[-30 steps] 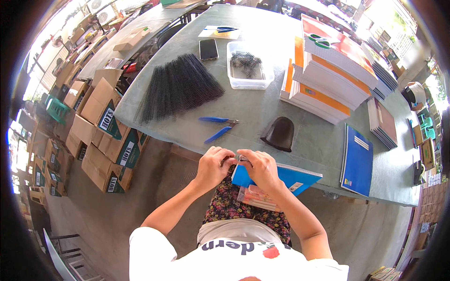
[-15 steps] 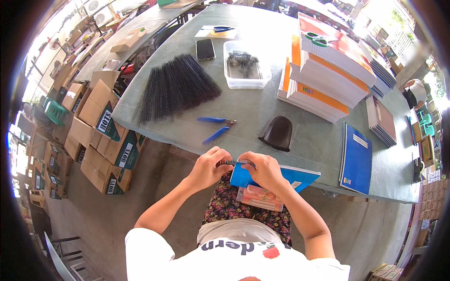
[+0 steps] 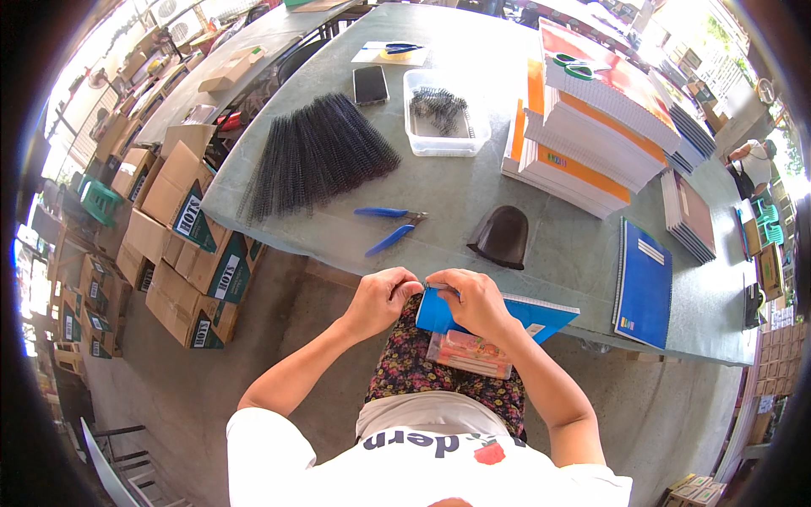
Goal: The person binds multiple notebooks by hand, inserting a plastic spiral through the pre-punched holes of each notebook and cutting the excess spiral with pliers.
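A blue notebook (image 3: 547, 318) rests across my lap, its upper edge near the table. My right hand (image 3: 473, 302) grips it near its left end, thumb over the cover and fingers along the bound edge. At that corner the fingers of my left hand (image 3: 384, 297) are pinched together, right beside my right fingertips. Only a tiny dark bit of a spiral binding coil shows between the hands; my fingers cover the rest. Under the notebook lies a clear pouch with pinkish contents (image 3: 469, 353), on my flowered clothing.
On the table (image 3: 321, 237) lie blue-handled cutters (image 3: 393, 230), a dark brown rounded object (image 3: 500, 237), a heap of black coils (image 3: 321, 156), a clear tub (image 3: 448, 144) and a phone (image 3: 370, 85). Notebook stacks (image 3: 583, 152), green scissors (image 3: 579, 66) and another blue notebook (image 3: 644, 283) stand right. Cartons (image 3: 198, 279) sit left.
The coil length that showed between my hands is now mostly out of sight. My left hand has shifted slightly and its fingers have curled differently; the notebook has hardly moved.
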A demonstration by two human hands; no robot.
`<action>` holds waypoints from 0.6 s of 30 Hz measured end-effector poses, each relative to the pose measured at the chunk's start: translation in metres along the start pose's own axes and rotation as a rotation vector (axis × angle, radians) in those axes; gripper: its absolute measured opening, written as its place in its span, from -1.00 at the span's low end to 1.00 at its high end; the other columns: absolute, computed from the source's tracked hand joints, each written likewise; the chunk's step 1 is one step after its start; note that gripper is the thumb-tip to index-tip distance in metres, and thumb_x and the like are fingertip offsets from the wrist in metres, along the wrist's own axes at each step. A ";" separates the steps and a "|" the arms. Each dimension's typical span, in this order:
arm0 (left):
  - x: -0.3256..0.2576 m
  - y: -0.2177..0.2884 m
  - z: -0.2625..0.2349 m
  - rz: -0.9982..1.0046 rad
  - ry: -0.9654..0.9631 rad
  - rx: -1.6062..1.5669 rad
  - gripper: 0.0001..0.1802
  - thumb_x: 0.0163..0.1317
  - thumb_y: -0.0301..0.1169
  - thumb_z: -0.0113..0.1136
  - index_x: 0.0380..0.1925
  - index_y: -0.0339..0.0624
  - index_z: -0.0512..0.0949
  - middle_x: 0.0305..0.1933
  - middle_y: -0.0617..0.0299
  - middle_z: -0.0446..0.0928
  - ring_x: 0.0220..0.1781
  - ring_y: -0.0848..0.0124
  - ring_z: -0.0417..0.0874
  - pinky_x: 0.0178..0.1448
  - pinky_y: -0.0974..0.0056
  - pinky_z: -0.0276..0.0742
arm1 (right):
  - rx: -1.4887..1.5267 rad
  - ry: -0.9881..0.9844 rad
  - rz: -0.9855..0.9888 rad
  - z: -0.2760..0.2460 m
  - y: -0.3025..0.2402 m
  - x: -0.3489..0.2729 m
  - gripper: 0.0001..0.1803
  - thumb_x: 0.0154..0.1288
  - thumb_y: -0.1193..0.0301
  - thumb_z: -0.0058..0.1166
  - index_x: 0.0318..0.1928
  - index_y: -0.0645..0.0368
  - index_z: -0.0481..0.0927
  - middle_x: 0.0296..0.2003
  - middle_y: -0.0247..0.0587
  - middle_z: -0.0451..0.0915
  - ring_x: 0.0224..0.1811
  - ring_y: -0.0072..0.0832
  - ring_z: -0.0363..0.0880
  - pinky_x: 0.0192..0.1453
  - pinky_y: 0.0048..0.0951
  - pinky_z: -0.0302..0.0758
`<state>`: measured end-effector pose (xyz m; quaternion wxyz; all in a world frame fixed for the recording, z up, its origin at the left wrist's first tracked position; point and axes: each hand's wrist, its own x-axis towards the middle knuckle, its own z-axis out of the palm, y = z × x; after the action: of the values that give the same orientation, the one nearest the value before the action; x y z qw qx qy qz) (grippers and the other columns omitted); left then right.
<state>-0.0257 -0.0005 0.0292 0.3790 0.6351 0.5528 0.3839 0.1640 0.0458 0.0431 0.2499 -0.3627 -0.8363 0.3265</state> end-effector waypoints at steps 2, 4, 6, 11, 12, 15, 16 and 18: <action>0.002 -0.002 -0.006 -0.047 0.010 -0.017 -0.75 0.32 -0.32 0.04 -0.41 -0.29 0.54 -0.60 0.29 0.45 -0.59 0.58 0.40 -0.52 0.43 0.32 | -0.010 0.004 -0.011 0.001 -0.001 0.000 -0.76 0.06 0.57 0.11 -0.19 0.16 0.61 -0.28 -0.06 0.63 -0.23 -0.14 0.61 -0.16 -0.28 0.52; 0.012 -0.006 -0.022 -0.632 -0.419 -0.584 -0.88 0.24 -0.43 0.11 -0.35 -0.28 0.55 -0.57 0.25 0.49 -0.52 0.55 0.47 -0.41 0.41 0.41 | -0.051 -0.048 -0.043 0.002 0.000 -0.001 -0.73 0.08 0.57 0.08 -0.14 0.16 0.58 -0.27 -0.05 0.63 -0.22 -0.12 0.60 -0.15 -0.27 0.52; 0.005 -0.005 -0.007 -0.264 -0.174 -0.252 -0.88 0.22 -0.44 0.15 -0.32 -0.28 0.54 -0.58 0.24 0.48 -0.51 0.54 0.48 -0.40 0.41 0.41 | -0.024 -0.045 -0.012 0.003 -0.002 0.001 -0.73 0.11 0.55 0.07 -0.13 0.15 0.56 -0.29 -0.05 0.63 -0.23 -0.12 0.60 -0.16 -0.24 0.51; 0.002 0.001 -0.010 0.098 -0.059 0.090 -0.79 0.11 -0.46 0.25 -0.23 -0.23 0.54 -0.53 0.17 0.50 -0.49 0.41 0.49 -0.35 0.33 0.43 | -0.158 -0.150 0.102 -0.007 -0.002 0.002 -0.74 0.12 0.50 0.03 -0.12 0.10 0.50 -0.33 -0.11 0.62 -0.24 -0.13 0.59 -0.22 -0.16 0.47; 0.003 -0.002 -0.022 -0.082 -0.204 0.081 -0.72 0.10 -0.40 0.28 -0.17 -0.21 0.52 -0.51 0.17 0.51 -0.46 0.39 0.51 -0.34 0.32 0.43 | -0.210 -0.132 0.034 -0.006 0.006 -0.001 -0.75 0.13 0.48 0.05 -0.13 0.10 0.50 -0.36 -0.12 0.62 -0.26 -0.14 0.59 -0.24 -0.16 0.47; 0.009 -0.006 -0.028 0.287 -0.020 0.299 -0.70 0.19 -0.26 0.19 -0.18 -0.22 0.53 -0.49 0.15 0.55 -0.47 0.38 0.55 -0.34 0.31 0.45 | -0.296 -0.095 -0.005 0.000 0.001 0.004 -0.80 0.16 0.39 0.07 -0.18 0.11 0.51 -0.39 -0.13 0.61 -0.28 -0.17 0.59 -0.26 -0.18 0.47; 0.008 -0.003 -0.025 0.226 0.007 0.316 -0.67 0.24 -0.17 0.12 -0.24 -0.24 0.56 -0.46 0.12 0.58 -0.45 0.38 0.58 -0.34 0.32 0.45 | -0.333 -0.075 0.023 0.003 -0.002 0.006 -0.80 0.18 0.33 0.07 -0.21 0.11 0.51 -0.40 -0.13 0.61 -0.29 -0.19 0.59 -0.26 -0.19 0.47; 0.012 0.006 -0.025 0.029 -0.056 0.193 -0.73 0.21 -0.22 0.16 -0.29 -0.23 0.56 -0.46 0.13 0.56 -0.45 0.40 0.56 -0.34 0.33 0.44 | -0.258 0.027 -0.007 0.005 0.001 0.006 -0.80 0.19 0.30 0.08 -0.21 0.09 0.53 -0.37 -0.13 0.61 -0.30 -0.18 0.59 -0.27 -0.20 0.46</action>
<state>-0.0450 0.0123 0.0458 0.3254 0.6872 0.5672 0.3165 0.1576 0.0492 0.0404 0.2136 -0.3931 -0.8693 0.2103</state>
